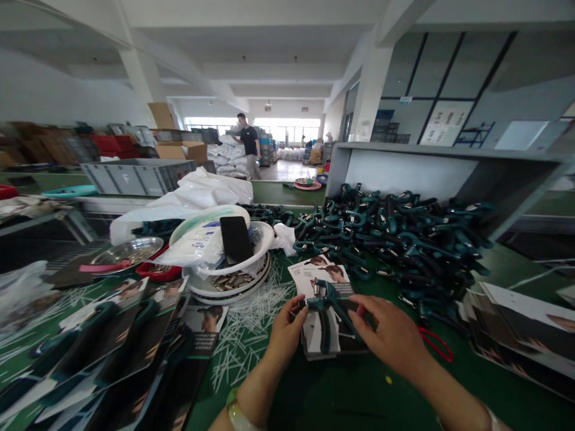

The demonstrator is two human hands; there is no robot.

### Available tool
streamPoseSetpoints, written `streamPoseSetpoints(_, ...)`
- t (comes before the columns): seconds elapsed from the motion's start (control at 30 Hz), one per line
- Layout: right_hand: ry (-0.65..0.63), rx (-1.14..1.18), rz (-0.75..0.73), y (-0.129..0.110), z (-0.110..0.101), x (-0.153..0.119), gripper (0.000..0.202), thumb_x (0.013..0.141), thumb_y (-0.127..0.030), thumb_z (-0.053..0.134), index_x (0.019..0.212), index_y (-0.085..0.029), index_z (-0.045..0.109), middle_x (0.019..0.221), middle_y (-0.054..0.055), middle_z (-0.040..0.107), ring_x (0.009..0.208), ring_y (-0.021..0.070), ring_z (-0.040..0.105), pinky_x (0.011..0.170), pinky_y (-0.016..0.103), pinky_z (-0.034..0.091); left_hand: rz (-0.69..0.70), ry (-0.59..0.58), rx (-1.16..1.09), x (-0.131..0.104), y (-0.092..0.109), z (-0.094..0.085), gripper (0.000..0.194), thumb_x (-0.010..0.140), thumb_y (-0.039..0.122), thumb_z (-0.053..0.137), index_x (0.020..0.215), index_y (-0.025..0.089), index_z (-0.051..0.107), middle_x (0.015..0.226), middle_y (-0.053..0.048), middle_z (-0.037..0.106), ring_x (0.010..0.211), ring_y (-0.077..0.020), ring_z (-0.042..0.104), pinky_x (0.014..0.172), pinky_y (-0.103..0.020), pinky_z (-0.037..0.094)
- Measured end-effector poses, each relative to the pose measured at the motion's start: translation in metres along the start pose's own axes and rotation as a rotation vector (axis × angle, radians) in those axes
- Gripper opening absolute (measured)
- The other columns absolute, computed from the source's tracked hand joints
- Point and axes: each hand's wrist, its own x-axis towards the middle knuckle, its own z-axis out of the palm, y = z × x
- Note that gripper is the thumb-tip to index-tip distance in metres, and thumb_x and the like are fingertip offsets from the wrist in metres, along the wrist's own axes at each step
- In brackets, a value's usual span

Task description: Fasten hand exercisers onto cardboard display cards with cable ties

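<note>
A dark green hand tool with two handles lies over a stack of printed cards at the centre. My left hand pinches the tool's left end between thumb and fingers. On the other side, my right hand has its fingers on the tool's right handle, over the cards; its fingertips are partly hidden. Behind the cards and to their right rises a big heap of similar green tools. White plastic strips lie scattered left of my left hand.
A white bowl holds small parts and a black phone. Cards with tools overlap at the left. More cards and a red loop lie right. A person stands far back, near a grey crate.
</note>
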Motion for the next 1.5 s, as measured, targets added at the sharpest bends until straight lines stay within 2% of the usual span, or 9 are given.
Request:
streamPoseSetpoints(0.1,-0.143,-0.017,-0.046,0.007,-0.004,0.014,0.028,0.079,-0.03,0.053,0.102,-0.024,0.067,0.096,0.007,0.067,0.088,0.0215,0.061,0.076,0.033,0.047,0.098,0.034,0.163,0.013,0.012,-0.004,0.042,0.077,0.038,0.058,0.11,0.014,0.063,0.107,-0.011,0.067,0.102,-0.0233,0.06,0.091,-0.037,0.045)
streamPoseSetpoints(0.2,-0.255,-0.114,-0.153,0.003,0.003,0.025,0.026,0.077,-0.024,0.056,0.1,-0.025,0.069,0.097,0.007,0.065,0.091,0.0228,0.059,0.076,0.033,0.046,0.254,-0.008,0.52,0.034,0.036,0.001,0.031,0.078,0.032,0.059,0.103,0.018,0.068,0.122,-0.011,0.061,0.114,-0.0251,0.054,0.1,-0.039,0.037)
streamPoseSetpoints(0.27,-0.292,-0.186,-0.208,0.001,0.011,0.03,0.021,0.079,-0.02,0.055,0.093,-0.023,0.071,0.092,0.007,0.065,0.088,0.0223,0.059,0.072,0.031,0.045,0.291,-0.078,0.774,0.049,0.051,0.012,0.028,0.077,0.035,0.06,0.099,0.021,0.07,0.123,-0.01,0.061,0.114,-0.0273,0.054,0.099,-0.041,0.037)
streamPoseSetpoints(0.33,-0.286,-0.203,-0.232,0.003,0.019,0.032,0.02,0.082,-0.019,0.052,0.087,-0.023,0.071,0.087,0.007,0.065,0.084,0.0206,0.059,0.069,0.029,0.044,0.292,-0.108,0.86,0.061,0.059,0.024,0.026,0.073,0.038,0.065,0.094,0.025,0.072,0.12,-0.007,0.064,0.11,-0.0289,0.056,0.094,-0.042,0.041)
streamPoseSetpoints(0.5,-0.156,0.064,-0.181,0.017,0.037,0.027,0.017,0.084,-0.021,0.054,0.086,-0.022,0.071,0.088,0.005,0.066,0.082,0.0171,0.059,0.072,0.027,0.044,0.338,-0.145,0.87,0.071,0.056,0.043,0.015,0.074,0.036,0.067,0.085,0.029,0.073,0.105,-0.001,0.071,0.101,-0.0233,0.061,0.087,-0.035,0.043)
streamPoseSetpoints(0.63,-0.004,0.439,-0.038,0.019,0.049,0.028,0.021,0.084,-0.031,0.054,0.078,-0.019,0.069,0.078,0.004,0.065,0.077,0.0163,0.06,0.071,0.027,0.045,0.405,-0.146,0.9,0.061,0.053,0.04,0.012,0.075,0.035,0.065,0.081,0.029,0.074,0.097,0.0,0.072,0.1,-0.0229,0.059,0.094,-0.04,0.037)
streamPoseSetpoints(0.73,-0.004,0.587,0.09,0.016,0.056,0.033,0.026,0.081,-0.039,0.055,0.074,-0.018,0.069,0.071,0.003,0.064,0.07,0.0161,0.059,0.065,0.026,0.043,0.441,-0.169,0.941,0.054,0.052,0.036,0.014,0.078,0.029,0.061,0.082,0.03,0.074,0.092,-0.001,0.073,0.097,-0.0232,0.06,0.098,-0.045,0.031)
streamPoseSetpoints(0.9,-0.048,0.614,0.222,0.016,0.063,0.036,0.035,0.078,-0.048,0.054,0.065,-0.017,0.065,0.057,-0.001,0.057,0.055,0.0128,0.049,0.054,0.024,0.036,0.418,-0.164,0.93,0.048,0.05,0.036,0.02,0.079,0.022,0.057,0.084,0.03,0.073,0.092,0.0,0.073,0.098,-0.0226,0.059,0.099,-0.046,0.028)
streamPoseSetpoints(1.5,-0.066,0.752,0.28,0.015,0.064,0.036,0.037,0.074,-0.051,0.056,0.064,-0.016,0.061,0.057,-0.002,0.054,0.055,0.0117,0.046,0.055,0.023,0.035,0.439,-0.149,0.92,0.045,0.045,0.037,0.019,0.078,0.021,0.058,0.084,0.03,0.073,0.091,-0.001,0.073,0.097,-0.0242,0.059,0.098,-0.05,0.026)
